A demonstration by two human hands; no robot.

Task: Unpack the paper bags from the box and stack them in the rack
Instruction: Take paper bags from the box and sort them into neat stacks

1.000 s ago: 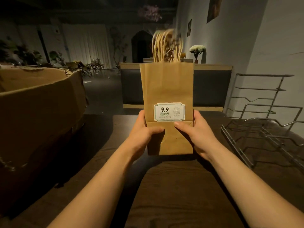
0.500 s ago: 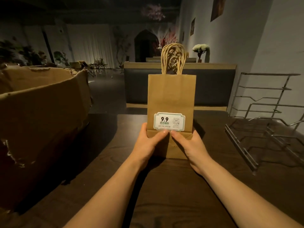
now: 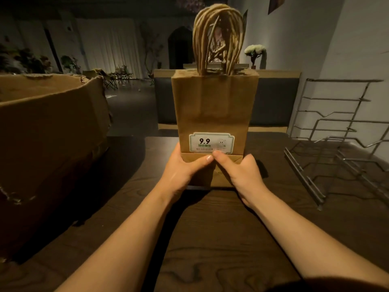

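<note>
Since a second ago the paper bags [image 3: 214, 114] have dropped to stand upright on the table [image 3: 210, 239], between box [image 3: 48, 144] left and rack [image 3: 341, 148] right, both apart. Left hand [image 3: 179, 173] and right hand [image 3: 242, 175] clasp the bottom edges, thumbs meeting in front.

Your single head camera looks forward and slightly down along both forearms, over a dark table [image 3: 210, 239]. It sits close: your left hand [image 3: 179, 175] and right hand [image 3: 242, 175] fill the centre, holding the bags [image 3: 214, 106] upright just ahead of the lens. Left of your left hand the box [image 3: 52, 133] crowds the frame edge; right of your right hand the rack [image 3: 341, 144] stands against a pale wall. Beyond the hands the view faces a counter [image 3: 273, 98] and a dim room. The wide lens bends edges outward. No second view shares the scene.
</note>
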